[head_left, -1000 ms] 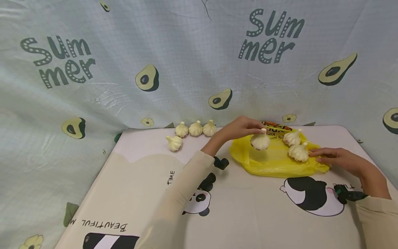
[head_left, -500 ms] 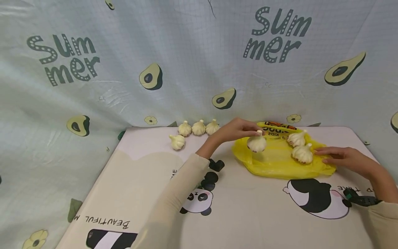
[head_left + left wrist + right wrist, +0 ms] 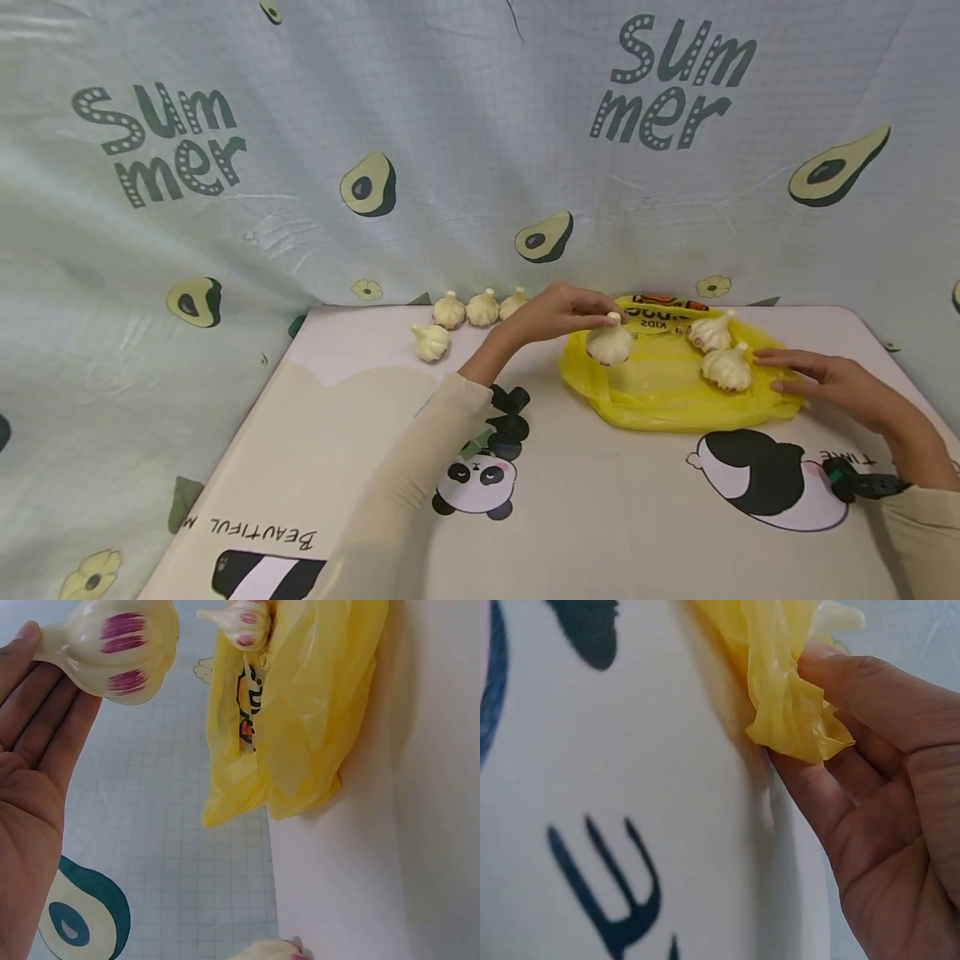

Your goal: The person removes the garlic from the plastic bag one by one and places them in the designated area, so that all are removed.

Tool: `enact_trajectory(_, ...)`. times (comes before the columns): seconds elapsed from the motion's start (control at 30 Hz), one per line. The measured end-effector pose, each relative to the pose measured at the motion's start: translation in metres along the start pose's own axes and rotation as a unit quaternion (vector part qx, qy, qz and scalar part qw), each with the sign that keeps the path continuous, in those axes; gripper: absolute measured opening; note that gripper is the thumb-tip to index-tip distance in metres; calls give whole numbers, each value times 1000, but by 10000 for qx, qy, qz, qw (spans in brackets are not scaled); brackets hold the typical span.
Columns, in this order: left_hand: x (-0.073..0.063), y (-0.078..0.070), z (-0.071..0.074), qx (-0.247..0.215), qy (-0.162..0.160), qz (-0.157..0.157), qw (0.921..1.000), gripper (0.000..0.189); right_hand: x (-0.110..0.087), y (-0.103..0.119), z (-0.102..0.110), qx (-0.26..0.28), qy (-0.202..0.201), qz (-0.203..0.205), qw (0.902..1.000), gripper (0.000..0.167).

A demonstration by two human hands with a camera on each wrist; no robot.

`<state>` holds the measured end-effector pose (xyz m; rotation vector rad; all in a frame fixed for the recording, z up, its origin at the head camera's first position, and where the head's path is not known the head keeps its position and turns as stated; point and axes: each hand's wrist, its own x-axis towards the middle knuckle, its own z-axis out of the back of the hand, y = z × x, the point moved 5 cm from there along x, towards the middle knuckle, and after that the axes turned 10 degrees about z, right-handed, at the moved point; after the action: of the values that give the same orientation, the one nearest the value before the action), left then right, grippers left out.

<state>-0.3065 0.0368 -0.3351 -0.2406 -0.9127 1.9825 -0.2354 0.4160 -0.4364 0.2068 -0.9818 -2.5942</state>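
With its fingertips my left hand (image 3: 561, 313) pinches a garlic bulb (image 3: 609, 347) by the stem, over the left part of a yellow plastic bag (image 3: 652, 410). In the left wrist view that bulb (image 3: 124, 652) shows purple streaks. Two more garlic bulbs lie on the right part of the bag, a rear one (image 3: 709, 332) and a front one (image 3: 727, 369). At the bag's right end is my right hand (image 3: 847, 392). The right wrist view shows the crumpled bag edge (image 3: 784, 705) held between its thumb and fingers.
At the table's back left, three garlic bulbs (image 3: 482, 308) stand in a row, the right one partly behind my left hand. Another bulb (image 3: 431, 342) lies tilted in front of them. A printed curtain (image 3: 450, 125) hangs behind the table (image 3: 570, 517).
My left hand has moved left with the garlic bulb, away from the two on the bag. My right hand stays at the bag's right end. The head view has shifted slightly.
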Motion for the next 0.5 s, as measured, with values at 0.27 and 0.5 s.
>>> enact_trajectory(0.27, -8, 3, 1, 39, -123, -9, 9999, 21, -1, -6, -3, -85, 5, -55, 9999, 54)
enact_trajectory(0.5, -11, 3, 4, -121, -180, -71, 9997, 20, -1, -2, 0, -456, -150, 47, 9988, 52)
